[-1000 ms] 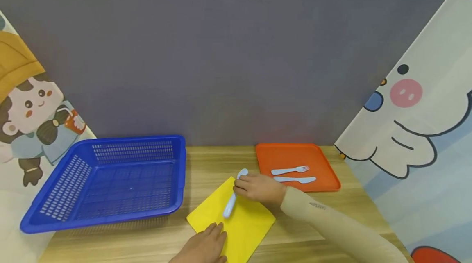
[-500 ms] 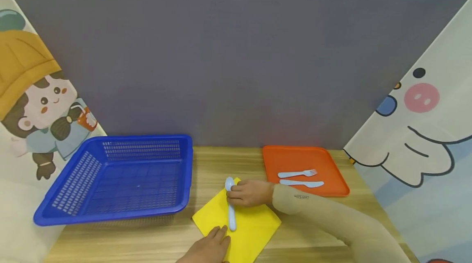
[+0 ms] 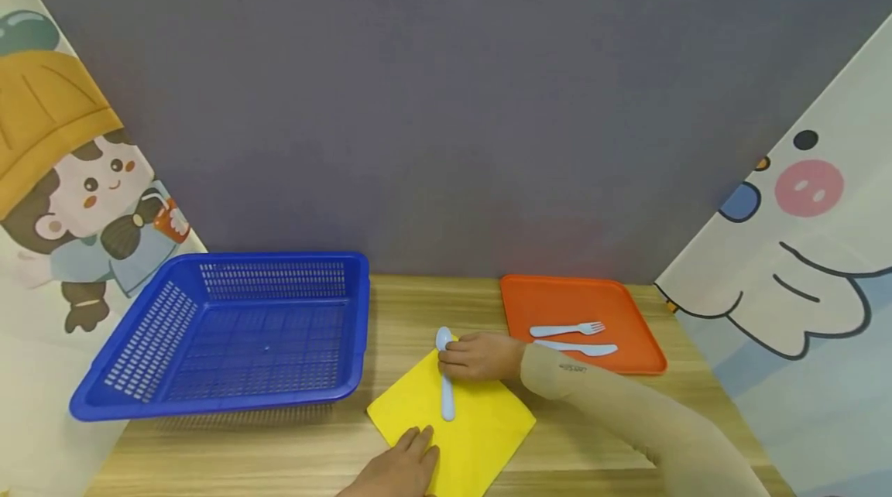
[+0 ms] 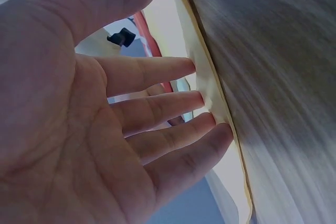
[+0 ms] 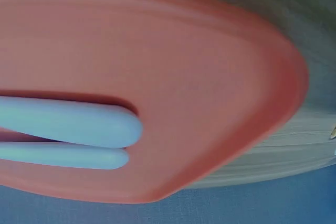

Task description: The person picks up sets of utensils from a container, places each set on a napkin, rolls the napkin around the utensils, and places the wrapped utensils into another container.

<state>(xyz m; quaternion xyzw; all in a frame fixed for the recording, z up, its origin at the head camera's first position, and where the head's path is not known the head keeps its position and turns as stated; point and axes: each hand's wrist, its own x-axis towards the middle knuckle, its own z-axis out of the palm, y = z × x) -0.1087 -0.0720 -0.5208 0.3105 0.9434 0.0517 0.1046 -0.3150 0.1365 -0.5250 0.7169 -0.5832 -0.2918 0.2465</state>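
Note:
A light blue spoon (image 3: 447,400) lies over the yellow napkin (image 3: 474,435), its bowl at the napkin's far corner and its handle pointing toward me. My right hand (image 3: 481,356) pinches the spoon just below the bowl; its fingers hide that part. On the napkin's left near side rests my left hand (image 3: 397,467), fingers extended. In the left wrist view, the left hand's fingertips (image 4: 223,132) touch the napkin's surface, and its palm faces the camera.
An orange tray (image 3: 557,296) at the back right bears a light blue fork (image 3: 564,330) and knife (image 3: 581,348). To the left stands a blue slotted basket (image 3: 265,358) on the wooden table (image 3: 411,303). A grey wall (image 3: 446,110) rises behind.
The spoon has turned from a slant to nearly straight and shifted left over the napkin, with my right hand on it. My left hand stays on the napkin. The head view has shifted slightly.

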